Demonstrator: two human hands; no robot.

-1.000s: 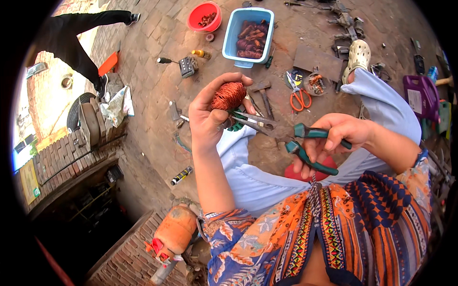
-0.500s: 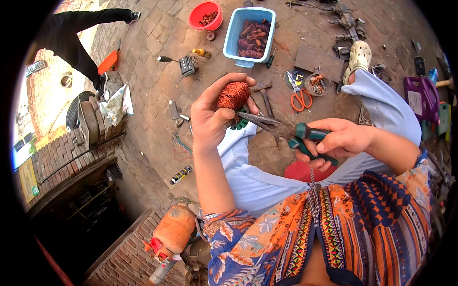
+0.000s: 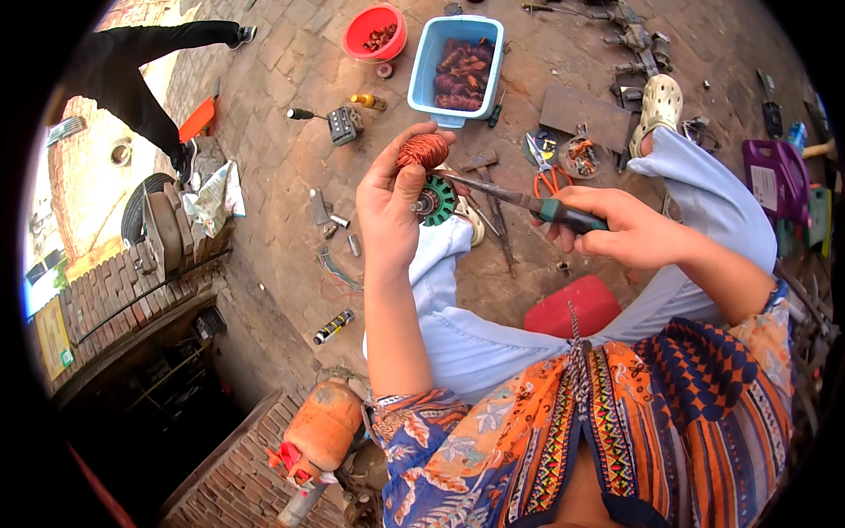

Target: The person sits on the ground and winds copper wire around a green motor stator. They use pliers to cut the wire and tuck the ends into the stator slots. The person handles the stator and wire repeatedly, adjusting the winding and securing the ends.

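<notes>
My left hand (image 3: pixel 385 198) holds a motor armature upright, its copper-wire winding (image 3: pixel 423 150) between the fingers and thumb. Below the winding shows the armature's green toothed disc (image 3: pixel 437 204), turned toward me. My right hand (image 3: pixel 620 231) is closed around the green-and-black handles of long-nose pliers (image 3: pixel 506 195). The pliers lie nearly level and edge-on, jaws pointing left. Their tips reach the armature just under the winding; whether they grip a wire there I cannot tell.
Ahead stand a blue tub (image 3: pixel 455 115) of copper coils and a red bowl (image 3: pixel 350 40) of copper scraps. Orange-handled scissors (image 3: pixel 550 176), a hammer (image 3: pixel 478 160) and a metal plate (image 3: pixel 583 114) lie beyond my hands. A red container (image 3: pixel 572 306) sits between my legs. A person (image 3: pixel 132 70) stands far left.
The armature has tilted, bringing its green disc into view. My right hand and the pliers have risen slightly and rolled edge-on, and the handles no longer appear spread.
</notes>
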